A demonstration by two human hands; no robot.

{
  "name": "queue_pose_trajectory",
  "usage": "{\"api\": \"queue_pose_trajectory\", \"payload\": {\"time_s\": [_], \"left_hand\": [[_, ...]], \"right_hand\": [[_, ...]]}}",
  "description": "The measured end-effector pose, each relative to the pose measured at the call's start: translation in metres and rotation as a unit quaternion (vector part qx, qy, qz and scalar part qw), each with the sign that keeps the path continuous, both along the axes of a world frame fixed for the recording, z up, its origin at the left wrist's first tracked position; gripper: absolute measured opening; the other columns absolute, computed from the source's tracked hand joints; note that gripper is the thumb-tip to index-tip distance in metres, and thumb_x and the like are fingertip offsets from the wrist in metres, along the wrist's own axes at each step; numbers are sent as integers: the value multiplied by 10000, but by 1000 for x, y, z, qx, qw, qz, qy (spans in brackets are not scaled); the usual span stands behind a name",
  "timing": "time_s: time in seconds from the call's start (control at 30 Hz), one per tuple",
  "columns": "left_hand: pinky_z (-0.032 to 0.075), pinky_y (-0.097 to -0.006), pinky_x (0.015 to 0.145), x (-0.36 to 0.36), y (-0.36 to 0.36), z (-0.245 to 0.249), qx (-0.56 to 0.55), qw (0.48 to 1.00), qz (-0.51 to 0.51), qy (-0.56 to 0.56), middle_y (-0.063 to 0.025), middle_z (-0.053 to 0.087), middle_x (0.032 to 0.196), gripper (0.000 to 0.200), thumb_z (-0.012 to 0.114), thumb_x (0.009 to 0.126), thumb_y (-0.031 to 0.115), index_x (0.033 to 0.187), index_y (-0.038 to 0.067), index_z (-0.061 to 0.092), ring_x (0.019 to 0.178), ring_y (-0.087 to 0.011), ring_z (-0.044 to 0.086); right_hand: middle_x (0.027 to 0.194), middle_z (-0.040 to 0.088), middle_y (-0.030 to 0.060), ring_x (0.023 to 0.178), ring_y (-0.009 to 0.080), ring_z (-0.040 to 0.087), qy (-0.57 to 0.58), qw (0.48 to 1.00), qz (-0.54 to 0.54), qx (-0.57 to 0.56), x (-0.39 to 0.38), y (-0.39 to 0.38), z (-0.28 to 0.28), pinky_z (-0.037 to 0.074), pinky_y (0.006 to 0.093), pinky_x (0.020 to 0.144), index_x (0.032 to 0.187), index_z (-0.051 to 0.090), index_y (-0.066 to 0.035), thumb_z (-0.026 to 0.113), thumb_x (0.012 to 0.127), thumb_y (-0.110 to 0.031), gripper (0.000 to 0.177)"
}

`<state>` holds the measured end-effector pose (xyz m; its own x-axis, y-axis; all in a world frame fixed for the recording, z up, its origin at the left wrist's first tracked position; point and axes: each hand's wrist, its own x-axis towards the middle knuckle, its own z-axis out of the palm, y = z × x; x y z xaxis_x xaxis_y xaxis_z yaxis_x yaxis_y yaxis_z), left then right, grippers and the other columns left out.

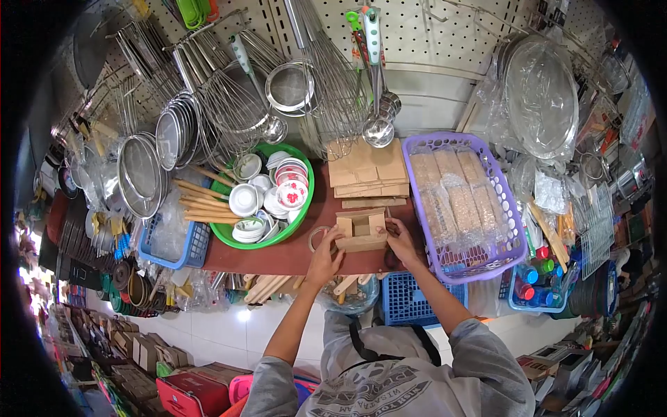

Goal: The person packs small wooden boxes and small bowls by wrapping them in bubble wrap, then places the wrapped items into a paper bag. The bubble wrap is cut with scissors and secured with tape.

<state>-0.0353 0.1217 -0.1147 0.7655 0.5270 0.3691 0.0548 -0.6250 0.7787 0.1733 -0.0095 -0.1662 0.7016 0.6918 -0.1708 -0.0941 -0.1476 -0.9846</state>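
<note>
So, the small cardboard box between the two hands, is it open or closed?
Open: nothing covers the top of the cardboard box, so its inside shows from above.

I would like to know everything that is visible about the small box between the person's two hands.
The small box looks like plain brown cardboard. Its top is open toward the camera, with flaps or edges around a rectangular opening; no contents can be made out. It is on or just above the reddish-brown tabletop, nearer the person than the flat cardboard stack. The left-hand grip touches its left side, the right-hand grip its right. Its underside is hidden.
</note>
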Motion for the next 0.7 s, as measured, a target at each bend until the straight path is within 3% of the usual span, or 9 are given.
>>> {"api": "queue_pose_trajectory", "payload": {"time_s": [0.07,0.17,0.27,0.37,0.47,0.57,0.7], "left_hand": [[276,-480,1168,2,-6,13,-19,1000,9,10,-202,544,1297,407,660,855,71,1234,41,513,1328,-356,448],[262,-473,1172,4,-8,24,16,998,7,52,-191,550,1298,451,669,851,81,1268,62,497,1356,-357,414],[264,-464,1169,6,-10,23,17,998,21,57,-186,555,1287,468,675,848,88,1278,70,491,1371,-366,392],[280,-456,1156,5,-11,19,-5,998,35,47,-180,547,1291,489,680,847,93,1294,72,484,1381,-372,377],[302,-454,1136,5,-18,25,1,998,46,37,-170,530,1305,522,683,846,94,1320,73,468,1369,-371,390],[330,-447,1111,4,-25,27,-22,998,55,0,-162,516,1323,550,687,842,90,1341,69,454,1320,-362,430],[371,-424,1071,-6,-37,48,-28,995,84,-42,-158,526,1299,549,681,834,57,1337,58,458,1226,-344,493]], "right_hand": [[1153,611,89,1080,151,570,-27,999,1,19,0,1,-5,473,292,893,1297,507,-55,755,869,-271,540],[1154,614,77,1094,151,566,8,997,8,72,-9,-2,23,456,290,933,1286,517,-50,672,935,-238,428],[1206,609,74,1145,157,546,46,995,-7,85,-5,0,11,410,281,1003,1272,533,-50,570,992,-204,322],[1290,570,91,1223,176,502,-42,993,-26,107,-10,-5,19,354,289,1065,1266,541,-47,506,1015,-175,285],[1348,512,163,1340,322,413,-207,972,-35,102,-24,-14,40,304,406,1113,1281,519,-45,543,984,-203,337],[1420,443,185,1410,378,314,-293,952,-17,88,-44,-23,76,235,456,1160,1264,525,-56,566,959,-169,328],[1424,447,193,1446,380,266,-349,932,42,90,-57,-25,103,208,479,1172,1245,551,-62,599,911,-113,342]]}}
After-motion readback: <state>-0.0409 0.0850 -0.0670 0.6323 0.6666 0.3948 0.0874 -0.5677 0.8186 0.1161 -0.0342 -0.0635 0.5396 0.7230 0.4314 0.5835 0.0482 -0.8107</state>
